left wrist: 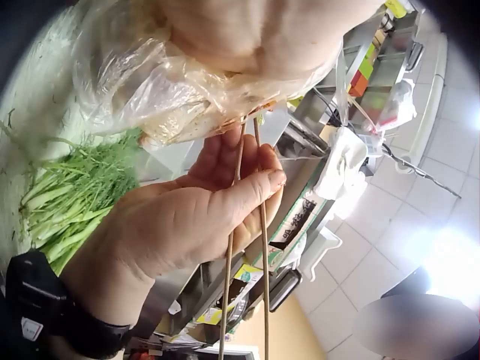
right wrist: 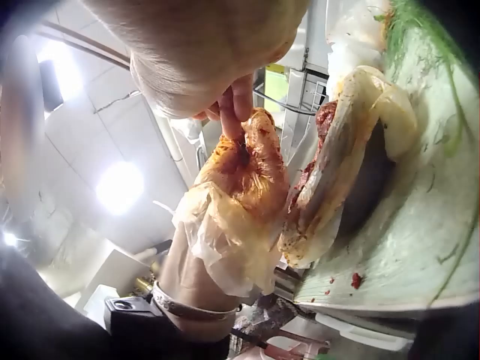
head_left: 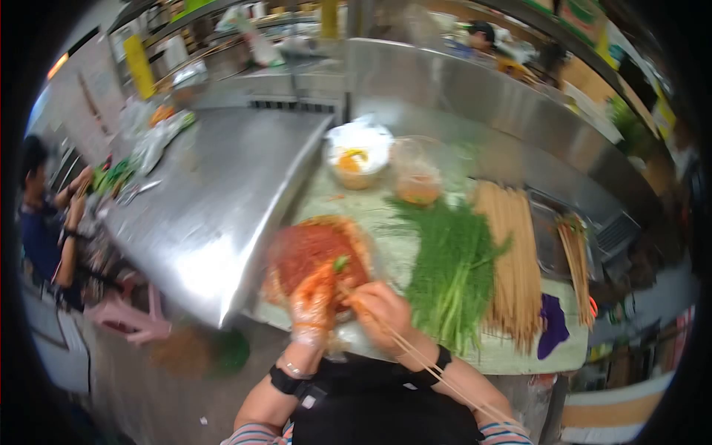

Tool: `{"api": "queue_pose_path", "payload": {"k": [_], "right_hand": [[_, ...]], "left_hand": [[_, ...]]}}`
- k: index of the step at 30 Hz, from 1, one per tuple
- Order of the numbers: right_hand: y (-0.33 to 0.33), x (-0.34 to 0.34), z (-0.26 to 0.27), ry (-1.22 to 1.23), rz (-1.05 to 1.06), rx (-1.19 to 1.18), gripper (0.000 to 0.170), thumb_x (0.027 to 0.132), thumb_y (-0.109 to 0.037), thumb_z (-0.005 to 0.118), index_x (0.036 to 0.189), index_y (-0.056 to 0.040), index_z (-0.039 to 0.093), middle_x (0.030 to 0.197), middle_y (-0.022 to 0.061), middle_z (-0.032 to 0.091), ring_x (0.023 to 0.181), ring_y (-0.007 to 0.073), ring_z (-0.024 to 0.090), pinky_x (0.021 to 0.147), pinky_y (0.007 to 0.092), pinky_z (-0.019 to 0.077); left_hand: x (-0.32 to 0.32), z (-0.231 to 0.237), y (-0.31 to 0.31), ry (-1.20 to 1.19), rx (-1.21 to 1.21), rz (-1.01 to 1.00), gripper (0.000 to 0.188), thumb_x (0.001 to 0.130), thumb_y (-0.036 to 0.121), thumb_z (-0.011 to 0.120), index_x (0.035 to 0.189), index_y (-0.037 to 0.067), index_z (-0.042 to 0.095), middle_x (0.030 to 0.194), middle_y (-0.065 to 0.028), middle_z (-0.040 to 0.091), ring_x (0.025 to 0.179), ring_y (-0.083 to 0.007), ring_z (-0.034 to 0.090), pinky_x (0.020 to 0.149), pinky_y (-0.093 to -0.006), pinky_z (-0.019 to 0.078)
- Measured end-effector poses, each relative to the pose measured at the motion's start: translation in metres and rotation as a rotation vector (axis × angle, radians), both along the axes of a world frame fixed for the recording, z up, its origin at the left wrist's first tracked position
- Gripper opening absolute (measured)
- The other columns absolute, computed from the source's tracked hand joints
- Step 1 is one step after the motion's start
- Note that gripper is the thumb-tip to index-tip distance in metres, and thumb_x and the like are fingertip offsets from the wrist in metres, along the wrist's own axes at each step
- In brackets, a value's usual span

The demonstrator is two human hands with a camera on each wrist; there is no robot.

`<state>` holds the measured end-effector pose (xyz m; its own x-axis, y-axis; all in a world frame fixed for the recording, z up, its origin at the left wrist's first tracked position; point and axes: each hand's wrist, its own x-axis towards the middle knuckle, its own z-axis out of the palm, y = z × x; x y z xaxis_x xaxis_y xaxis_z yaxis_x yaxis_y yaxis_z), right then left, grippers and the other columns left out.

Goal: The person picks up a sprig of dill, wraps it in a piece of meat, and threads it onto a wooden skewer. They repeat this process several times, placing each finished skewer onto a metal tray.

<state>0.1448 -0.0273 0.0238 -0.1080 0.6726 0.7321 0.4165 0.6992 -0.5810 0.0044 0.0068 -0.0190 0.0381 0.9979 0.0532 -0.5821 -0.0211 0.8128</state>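
My left hand (head_left: pixel 313 300) wears a clear plastic glove smeared with red sauce. Its fingers and thumb pinch a small piece of food with a green end (head_left: pixel 340 263), mostly hidden by the glove. My bare right hand (head_left: pixel 382 315) grips two thin wooden skewers (left wrist: pixel 264 247) between thumb and fingers, their tips meeting the gloved fingers. The long ends trail back over my right forearm. Both hands are at the near edge of a bowl of thick red paste (head_left: pixel 315 252), whose rim is covered with plastic.
Right of the bowl lie feathery green herbs (head_left: pixel 449 274), then many bare skewers (head_left: pixel 508 259). Filled skewers (head_left: pixel 575 256) rest by a metal tray (head_left: pixel 545 230). Behind stand a foil-lined bowl (head_left: pixel 360 152) and clear tub (head_left: pixel 417 170). A steel counter (head_left: pixel 215 185) and another person (head_left: pixel 48 230) are left.
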Motion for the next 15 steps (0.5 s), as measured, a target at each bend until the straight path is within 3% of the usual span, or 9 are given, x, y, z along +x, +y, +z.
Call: {"api": "queue_pose_path", "payload": {"k": [2, 4, 5, 7, 8, 9, 12, 14, 15], "right_hand": [[-0.003, -0.002, -0.008, 0.111, -0.008, -0.061, 0.016, 0.080, -0.006, 0.065, 0.095, -0.0027, 0.062, 0.093, 0.0097, 0.057, 0.081, 0.0230, 0.058, 0.071, 0.0314, 0.0495], [-0.025, 0.019, 0.022, 0.198, 0.042, -0.294, 0.018, 0.083, -0.009, 0.063, 0.099, -0.0023, 0.063, 0.090, 0.0070, 0.055, 0.080, 0.0177, 0.056, 0.068, 0.0294, 0.0453], [-0.034, 0.037, 0.027, 0.282, 0.159, -0.505, 0.017, 0.085, -0.006, 0.060, 0.101, -0.0003, 0.063, 0.088, 0.0062, 0.055, 0.082, 0.0161, 0.056, 0.071, 0.0271, 0.0459], [-0.050, 0.064, 0.021, 0.730, 0.290, -0.711, 0.015, 0.088, -0.006, 0.056, 0.100, 0.0010, 0.063, 0.090, 0.0051, 0.059, 0.079, 0.0141, 0.060, 0.069, 0.0249, 0.0486], [-0.056, 0.080, 0.019, 0.808, 0.199, -0.694, 0.016, 0.089, -0.005, 0.055, 0.102, 0.0014, 0.062, 0.092, 0.0065, 0.061, 0.079, 0.0146, 0.060, 0.070, 0.0253, 0.0496], [-0.065, 0.100, 0.016, 0.884, 0.119, -0.683, 0.017, 0.089, -0.005, 0.054, 0.103, 0.0019, 0.061, 0.093, 0.0078, 0.062, 0.079, 0.0151, 0.061, 0.071, 0.0256, 0.0506], [-0.093, 0.159, 0.020, 1.031, -0.176, -0.465, 0.021, 0.091, -0.006, 0.050, 0.109, 0.0030, 0.057, 0.098, 0.0138, 0.064, 0.081, 0.0159, 0.062, 0.072, 0.0268, 0.0525], [-0.098, 0.218, 0.019, 1.197, -0.424, -0.287, 0.022, 0.092, -0.008, 0.049, 0.111, 0.0025, 0.055, 0.097, 0.0129, 0.064, 0.080, 0.0158, 0.062, 0.072, 0.0262, 0.0516], [-0.101, 0.260, 0.012, 1.125, -0.406, -0.197, 0.025, 0.093, -0.011, 0.047, 0.113, 0.0019, 0.053, 0.098, 0.0118, 0.063, 0.083, 0.0157, 0.061, 0.074, 0.0266, 0.0507]], "left_hand": [[-0.004, 0.012, 0.003, 0.149, 0.146, 0.034, 0.029, 0.089, 0.014, 0.059, 0.115, 0.001, 0.057, 0.110, -0.0094, 0.061, 0.098, -0.0189, 0.059, 0.085, -0.0325, 0.0512], [-0.013, 0.011, 0.025, 0.139, 0.135, 0.004, 0.036, 0.089, 0.017, 0.059, 0.119, 0.000, 0.053, 0.112, -0.0095, 0.060, 0.100, -0.0189, 0.058, 0.086, -0.0345, 0.0506], [-0.030, -0.003, 0.044, 0.468, 0.201, 0.148, 0.039, 0.090, 0.019, 0.058, 0.123, -0.001, 0.050, 0.120, -0.0115, 0.056, 0.103, -0.0220, 0.057, 0.088, -0.0372, 0.0489], [-0.035, -0.008, 0.060, 0.324, 0.253, 0.049, 0.047, 0.091, 0.026, 0.055, 0.130, 0.002, 0.044, 0.127, -0.0132, 0.050, 0.113, -0.0253, 0.051, 0.093, -0.0402, 0.0447], [-0.039, -0.010, 0.068, 0.252, 0.274, -0.004, 0.051, 0.092, 0.029, 0.054, 0.134, 0.003, 0.041, 0.131, -0.0140, 0.047, 0.118, -0.0269, 0.048, 0.096, -0.0417, 0.0426], [-0.033, -0.003, 0.063, 0.030, 0.241, -0.087, 0.053, 0.092, 0.030, 0.054, 0.135, 0.004, 0.039, 0.131, -0.0137, 0.047, 0.118, -0.0264, 0.047, 0.096, -0.0413, 0.0420], [-0.026, 0.016, 0.040, 0.283, 0.418, 0.072, 0.056, 0.092, 0.031, 0.053, 0.137, 0.004, 0.035, 0.132, -0.0134, 0.046, 0.116, -0.0257, 0.048, 0.095, -0.0397, 0.0416], [-0.027, 0.007, 0.037, 0.358, 0.396, 0.121, 0.056, 0.092, 0.032, 0.053, 0.137, 0.004, 0.036, 0.133, -0.0128, 0.044, 0.115, -0.0242, 0.048, 0.094, -0.0378, 0.0417], [-0.027, 0.004, 0.036, 0.396, 0.386, 0.147, 0.056, 0.091, 0.032, 0.053, 0.137, 0.004, 0.036, 0.133, -0.0124, 0.044, 0.115, -0.0234, 0.048, 0.093, -0.0368, 0.0418]]}}
